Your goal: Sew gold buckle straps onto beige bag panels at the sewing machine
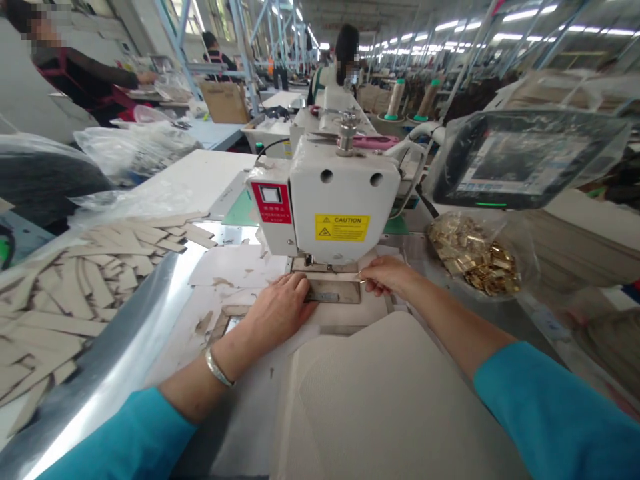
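A narrow beige strip lies crosswise under the head of a white sewing machine. My left hand is closed at the strip's left end, its fingertips partly hidden. At the right end, my right hand pinches the strip between thumb and fingers, where a thin gold-coloured metal bit shows. Just below the strip is a metal-edged clamp plate, close to both hands. A large beige leather-like panel lies in front of the machine, nearest me.
Many cut beige strips are heaped on the left. A plastic bag of gold-coloured metal fittings lies on the right, below a plastic-wrapped control screen. Thread cones stand behind. Other people sit farther back and at left.
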The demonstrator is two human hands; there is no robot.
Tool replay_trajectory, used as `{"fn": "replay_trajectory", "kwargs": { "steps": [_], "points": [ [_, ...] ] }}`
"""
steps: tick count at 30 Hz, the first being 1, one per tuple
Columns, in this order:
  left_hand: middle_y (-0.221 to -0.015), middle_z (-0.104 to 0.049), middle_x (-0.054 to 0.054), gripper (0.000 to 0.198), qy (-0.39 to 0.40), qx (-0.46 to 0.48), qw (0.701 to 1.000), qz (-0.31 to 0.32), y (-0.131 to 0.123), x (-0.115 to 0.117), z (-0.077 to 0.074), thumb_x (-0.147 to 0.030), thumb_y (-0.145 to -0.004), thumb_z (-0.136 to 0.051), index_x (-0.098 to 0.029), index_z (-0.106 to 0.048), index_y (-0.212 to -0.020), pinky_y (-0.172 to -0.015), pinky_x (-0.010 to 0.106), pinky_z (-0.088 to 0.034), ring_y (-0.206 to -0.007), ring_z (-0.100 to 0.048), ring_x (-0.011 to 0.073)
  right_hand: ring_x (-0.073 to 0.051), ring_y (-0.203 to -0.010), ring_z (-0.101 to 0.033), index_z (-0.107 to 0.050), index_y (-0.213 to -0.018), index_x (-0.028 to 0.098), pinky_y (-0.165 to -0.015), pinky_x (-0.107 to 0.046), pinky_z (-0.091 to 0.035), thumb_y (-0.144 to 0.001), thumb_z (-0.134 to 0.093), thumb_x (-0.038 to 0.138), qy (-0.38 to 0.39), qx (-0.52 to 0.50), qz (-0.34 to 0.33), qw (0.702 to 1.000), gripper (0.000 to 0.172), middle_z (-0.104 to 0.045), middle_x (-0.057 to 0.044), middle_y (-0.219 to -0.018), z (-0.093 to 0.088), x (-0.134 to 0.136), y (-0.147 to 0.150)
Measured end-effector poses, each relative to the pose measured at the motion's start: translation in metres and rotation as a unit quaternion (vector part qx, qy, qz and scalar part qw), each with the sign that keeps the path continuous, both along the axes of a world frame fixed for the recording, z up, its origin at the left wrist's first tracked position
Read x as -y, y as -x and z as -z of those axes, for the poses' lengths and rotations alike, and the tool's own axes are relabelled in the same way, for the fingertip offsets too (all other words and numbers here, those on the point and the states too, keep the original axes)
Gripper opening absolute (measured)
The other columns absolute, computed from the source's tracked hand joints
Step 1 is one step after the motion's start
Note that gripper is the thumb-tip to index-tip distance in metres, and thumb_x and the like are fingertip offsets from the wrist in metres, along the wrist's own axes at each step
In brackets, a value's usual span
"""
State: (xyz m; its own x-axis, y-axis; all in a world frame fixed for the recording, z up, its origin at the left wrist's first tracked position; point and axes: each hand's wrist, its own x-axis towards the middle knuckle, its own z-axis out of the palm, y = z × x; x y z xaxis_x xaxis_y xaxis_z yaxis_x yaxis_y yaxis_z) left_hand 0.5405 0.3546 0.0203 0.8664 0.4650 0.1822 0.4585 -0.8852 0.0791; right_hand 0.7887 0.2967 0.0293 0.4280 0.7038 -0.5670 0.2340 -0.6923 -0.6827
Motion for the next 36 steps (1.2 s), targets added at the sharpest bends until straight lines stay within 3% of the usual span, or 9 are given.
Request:
{"fn": "replay_trajectory", "kwargs": {
  "steps": [11, 21, 27, 36],
  "points": [
    [-0.116, -0.061, 0.014, 0.023, -0.007, -0.002, 0.999, -0.031, 0.026, -0.018, -0.001, -0.032, -0.094, -0.055, -0.013, -0.056, -0.108, -0.099, 0.043, -0.049, -0.113, -0.058, 0.0277, -0.007, -0.033, -0.049, -0.059, -0.077, 0.013, -0.034, -0.016, -0.031, -0.085, -0.064, 0.016, -0.015, -0.044, -0.019, 0.999, 0.010, -0.060, 0.002, -0.047, -0.005, -0.024, 0.031],
    [-0.120, -0.061, 0.014, 0.027, 0.039, 0.030, 0.999, 0.015, -0.002, -0.011, -0.003, -0.030, -0.092, -0.058, -0.013, -0.056, -0.112, -0.101, 0.044, -0.050, -0.117, -0.057, 0.0270, -0.008, -0.036, -0.053, -0.056, -0.078, 0.014, -0.039, -0.017, -0.039, -0.088, -0.058, 0.015, 0.016, -0.052, -0.004, 0.998, 0.010, -0.060, 0.001, -0.049, -0.013, -0.011, -0.003],
    [-0.128, -0.058, 0.014, 0.027, 0.077, 0.071, 0.991, 0.080, -0.010, -0.008, 0.002, -0.021, -0.094, -0.054, -0.014, -0.056, -0.119, -0.106, 0.041, -0.049, -0.123, -0.055, 0.0235, -0.009, -0.037, -0.054, -0.054, -0.078, 0.015, -0.039, -0.017, -0.038, -0.088, -0.059, 0.016, 0.030, -0.036, 0.016, 0.999, 0.011, -0.061, 0.000, -0.051, -0.013, 0.004, -0.024],
    [-0.134, -0.058, 0.016, 0.033, 0.015, 0.046, 0.991, 0.121, -0.030, 0.004, 0.015, -0.018, -0.098, -0.047, -0.010, -0.053, -0.129, -0.111, 0.039, -0.045, -0.130, -0.052, 0.0226, -0.009, -0.040, -0.056, -0.055, -0.078, 0.015, -0.043, -0.018, -0.042, -0.084, -0.063, 0.016, 0.027, -0.033, 0.035, 0.998, 0.009, -0.063, -0.001, -0.055, -0.010, 0.026, -0.061]
  ]
}}
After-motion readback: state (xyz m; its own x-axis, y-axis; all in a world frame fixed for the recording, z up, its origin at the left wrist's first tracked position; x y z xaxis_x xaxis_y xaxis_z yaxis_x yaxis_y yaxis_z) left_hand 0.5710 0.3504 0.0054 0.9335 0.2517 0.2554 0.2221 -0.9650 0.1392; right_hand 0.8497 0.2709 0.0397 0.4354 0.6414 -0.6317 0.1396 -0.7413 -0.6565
